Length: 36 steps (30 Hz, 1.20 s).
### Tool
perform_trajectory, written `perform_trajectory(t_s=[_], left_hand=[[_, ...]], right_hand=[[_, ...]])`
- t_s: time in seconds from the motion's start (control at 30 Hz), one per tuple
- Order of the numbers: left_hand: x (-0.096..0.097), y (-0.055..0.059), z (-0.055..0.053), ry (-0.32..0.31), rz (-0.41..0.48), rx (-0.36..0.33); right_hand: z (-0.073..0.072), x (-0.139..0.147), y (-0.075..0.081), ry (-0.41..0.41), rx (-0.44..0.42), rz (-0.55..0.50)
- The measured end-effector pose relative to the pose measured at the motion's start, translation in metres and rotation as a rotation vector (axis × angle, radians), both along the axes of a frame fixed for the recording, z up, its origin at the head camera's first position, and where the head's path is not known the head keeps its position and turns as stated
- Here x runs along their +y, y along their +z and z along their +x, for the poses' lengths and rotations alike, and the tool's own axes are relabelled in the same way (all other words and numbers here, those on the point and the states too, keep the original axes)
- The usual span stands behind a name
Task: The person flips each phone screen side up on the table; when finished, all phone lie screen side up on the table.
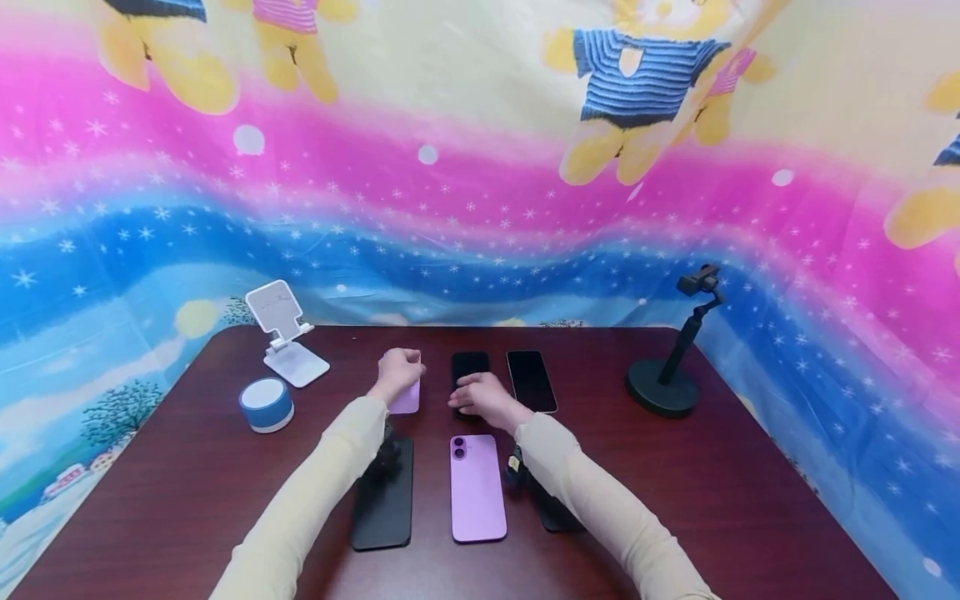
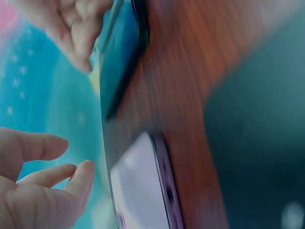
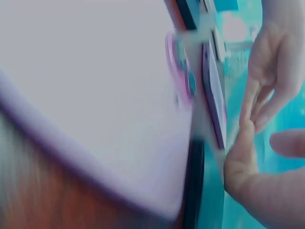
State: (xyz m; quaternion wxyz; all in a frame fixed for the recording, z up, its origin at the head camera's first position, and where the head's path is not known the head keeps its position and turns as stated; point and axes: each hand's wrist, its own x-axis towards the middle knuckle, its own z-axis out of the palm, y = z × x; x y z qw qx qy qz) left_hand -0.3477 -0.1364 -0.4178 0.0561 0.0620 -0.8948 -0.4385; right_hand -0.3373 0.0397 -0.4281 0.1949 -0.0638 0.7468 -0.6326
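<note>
My left hand [image 1: 399, 372] hovers at a light purple phone [image 1: 407, 402] in the back row, thumb and fingers apart in the left wrist view, gripping nothing. My right hand [image 1: 483, 397] is over a black phone [image 1: 471, 364] in the back middle; its fingers are loosely bent and hold nothing, and whether they touch the phone I cannot tell. A pale-edged phone with a dark screen [image 1: 531, 382] lies right of it. Nearer me lie a black phone [image 1: 384, 512], a purple phone [image 1: 478, 496] with its cameras up, and another black phone [image 1: 558, 512] partly behind my right sleeve.
A white folding phone stand [image 1: 296, 364] and a blue-and-white round container [image 1: 267, 406] stand at the left. A black stand with a round base [image 1: 663, 387] is at the right. Behind the dark red table [image 1: 187, 500] hangs a patterned cloth [image 1: 450, 208].
</note>
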Motion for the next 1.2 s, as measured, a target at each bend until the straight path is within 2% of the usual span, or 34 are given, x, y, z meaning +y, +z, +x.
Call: perform_trajectory(t_s=[0.1,0.3,0.37,0.47,0.5,0.57,0.63,0.67,0.7,0.73,0.8,0.87,0.9,1.03,1.2], left_hand=[[-0.017,-0.003,-0.003,0.01,-0.047,0.017],[-0.041,-0.007,-0.006,-0.003,-0.157,0.106],[-0.047,-0.006,-0.006,-0.017,-0.173,0.095],[-0.057,-0.01,-0.012,-0.062,-0.188,0.034],[-0.063,-0.017,-0.019,-0.082,-0.196,0.026],[-0.076,-0.048,-0.041,-0.101,-0.231,0.108],[-0.082,-0.059,-0.052,-0.141,-0.264,0.088],[-0.087,-0.073,-0.063,-0.15,-0.292,0.125],[-0.087,-0.074,-0.064,-0.168,-0.3,0.12],[-0.084,-0.07,-0.06,-0.175,-0.3,0.097],[-0.074,-0.042,-0.042,-0.212,-0.28,-0.041],[-0.069,-0.035,-0.033,-0.217,-0.274,-0.062],[-0.064,-0.021,-0.022,-0.223,-0.263,-0.116],[-0.062,-0.02,-0.021,-0.219,-0.286,-0.145],[-0.059,-0.024,-0.025,-0.207,-0.274,-0.137]], right_hand=[[0.008,-0.014,-0.002,0.076,-0.064,-0.031],[0.019,-0.032,-0.009,0.112,-0.15,-0.073],[0.022,-0.036,-0.011,0.119,-0.169,-0.088],[0.025,-0.042,-0.013,0.132,-0.207,-0.117],[0.026,-0.044,-0.013,0.136,-0.219,-0.129],[0.028,-0.049,-0.013,0.137,-0.239,-0.153],[0.03,-0.052,-0.012,0.137,-0.244,-0.161],[0.03,-0.053,-0.011,0.135,-0.241,-0.16],[0.03,-0.054,-0.011,0.134,-0.234,-0.154],[0.03,-0.054,-0.01,0.132,-0.229,-0.149],[0.03,-0.055,-0.01,0.132,-0.22,-0.137],[0.03,-0.055,-0.01,0.14,-0.218,-0.131],[0.03,-0.055,-0.01,0.145,-0.218,-0.13],[0.029,-0.056,-0.01,0.156,-0.215,-0.122],[0.029,-0.057,-0.011,0.156,-0.199,-0.109]])
